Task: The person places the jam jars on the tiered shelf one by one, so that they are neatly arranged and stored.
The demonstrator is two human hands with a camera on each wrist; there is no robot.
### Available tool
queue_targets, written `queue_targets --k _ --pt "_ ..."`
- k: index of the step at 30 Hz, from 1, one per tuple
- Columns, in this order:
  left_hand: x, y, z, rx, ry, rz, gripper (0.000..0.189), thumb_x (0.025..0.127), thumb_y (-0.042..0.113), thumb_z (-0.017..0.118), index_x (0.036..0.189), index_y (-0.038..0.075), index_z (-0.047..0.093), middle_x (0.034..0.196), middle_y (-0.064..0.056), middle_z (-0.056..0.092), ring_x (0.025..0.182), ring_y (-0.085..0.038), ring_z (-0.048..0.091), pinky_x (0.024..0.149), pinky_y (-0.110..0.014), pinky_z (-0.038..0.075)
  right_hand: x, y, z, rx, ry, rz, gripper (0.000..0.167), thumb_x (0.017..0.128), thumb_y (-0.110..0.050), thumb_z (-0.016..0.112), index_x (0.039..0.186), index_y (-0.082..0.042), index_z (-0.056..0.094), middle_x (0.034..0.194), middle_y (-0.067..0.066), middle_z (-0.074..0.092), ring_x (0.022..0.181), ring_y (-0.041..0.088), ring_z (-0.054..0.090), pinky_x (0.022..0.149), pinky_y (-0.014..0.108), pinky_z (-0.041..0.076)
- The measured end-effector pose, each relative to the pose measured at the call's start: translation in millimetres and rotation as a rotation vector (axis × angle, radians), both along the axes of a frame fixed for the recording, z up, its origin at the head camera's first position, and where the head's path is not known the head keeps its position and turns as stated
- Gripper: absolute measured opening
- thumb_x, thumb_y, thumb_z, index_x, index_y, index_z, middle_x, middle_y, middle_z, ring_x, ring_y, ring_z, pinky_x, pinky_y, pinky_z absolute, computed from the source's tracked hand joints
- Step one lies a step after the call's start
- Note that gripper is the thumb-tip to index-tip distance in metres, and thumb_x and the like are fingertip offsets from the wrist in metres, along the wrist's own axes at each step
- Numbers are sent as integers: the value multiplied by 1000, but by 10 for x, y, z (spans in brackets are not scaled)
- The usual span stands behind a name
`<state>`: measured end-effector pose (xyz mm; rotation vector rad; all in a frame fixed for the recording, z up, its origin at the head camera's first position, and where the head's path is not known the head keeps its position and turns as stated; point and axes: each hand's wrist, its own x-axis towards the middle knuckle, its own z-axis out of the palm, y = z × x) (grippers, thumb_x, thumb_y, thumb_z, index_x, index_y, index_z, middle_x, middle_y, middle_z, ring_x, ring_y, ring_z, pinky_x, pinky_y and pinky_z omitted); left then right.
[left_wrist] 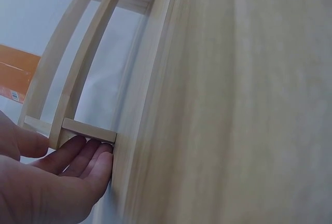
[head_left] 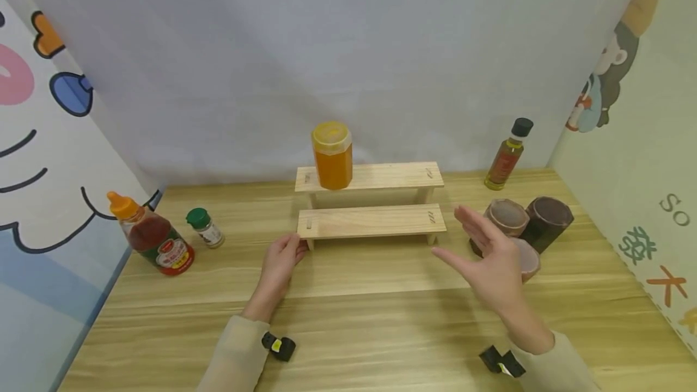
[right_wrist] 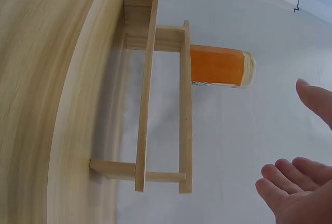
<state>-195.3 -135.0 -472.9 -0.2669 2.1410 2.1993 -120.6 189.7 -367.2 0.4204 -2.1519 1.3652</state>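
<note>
A small two-step wooden rack (head_left: 370, 222) stands on the table. My left hand (head_left: 283, 256) holds its left front end; in the left wrist view the thumb (left_wrist: 33, 143) is by the shelf's end and the fingers bend against the leg (left_wrist: 88, 129). On the upper step, toward the left, sits a jar of orange-coloured honey (head_left: 333, 159) with a yellow lid. Off the rack's right end hovers my right hand (head_left: 495, 271), thumb and fingers spread wide with nothing between them. The right wrist view also catches the jar (right_wrist: 218, 67) and the rack from its right side.
Left on the table stand a red sauce bottle (head_left: 158, 241) with an orange cap and a green-capped shaker (head_left: 206, 227). To the right are a dark-capped oil bottle (head_left: 503, 162) and several dark cups, one (head_left: 547, 222) partly behind another (head_left: 506, 218). A pale curtain (head_left: 348, 47) closes off the back.
</note>
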Motion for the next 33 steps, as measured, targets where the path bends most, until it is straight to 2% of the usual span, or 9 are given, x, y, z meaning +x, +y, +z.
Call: queue_targets --k 3,6,9,12,14,21,26,33 --pt "1 1 -13 -2 1 -2 38 104 11 36 125 -18 49 121 -31 53 114 -37 52 99 -40 43 14 116 -51 -44 -12 19 73 59 22 80 126 13 53 121 26 58 114 24 57 93 24 46" --pt "5 0 -24 -12 0 -10 38 105 12 36 126 -17 49 122 -30 53 114 -37 52 98 -38 44 15 262 -144 -71 -18 13 75 58 24 79 128 10 53 124 21 58 115 18 56 92 21 46" --pt "4 -1 -31 -16 2 -17 38 105 12 35 126 -17 49 122 -30 53 115 -36 52 98 -37 44 25 409 -224 -93 -67 -20 76 60 20 80 130 5 54 126 17 58 115 16 56 91 19 46" --pt "5 2 -28 -16 4 -11 38 105 12 35 126 -16 49 122 -29 53 114 -35 52 98 -38 44 59 507 -236 -125 -143 -49 74 63 18 80 131 4 54 127 16 58 115 16 56 90 19 47" --pt "10 5 -19 -15 4 -8 38 104 12 35 126 -16 49 121 -29 53 114 -35 52 98 -38 44 78 553 -241 -120 -160 -81 73 63 16 81 130 3 55 126 15 58 114 15 56 89 18 47" --pt "17 25 -1 -21 8 -7 38 104 12 36 125 -18 49 121 -31 53 114 -37 52 99 -39 43 138 697 -260 -73 -134 -172 77 58 16 84 128 -1 58 119 9 63 106 11 59 91 17 45" --pt "15 17 4 -10 6 -8 38 104 11 36 126 -18 48 121 -31 53 114 -37 52 99 -39 43 152 791 -269 -68 -130 -185 77 58 19 83 128 3 57 119 6 63 111 11 57 92 17 44" --pt "7 -5 -3 -3 1 -16 39 105 12 35 128 -18 45 123 -31 52 116 -37 51 99 -38 43 152 904 -300 -79 -182 -213 77 60 17 83 130 2 56 127 13 58 116 10 53 96 18 41"
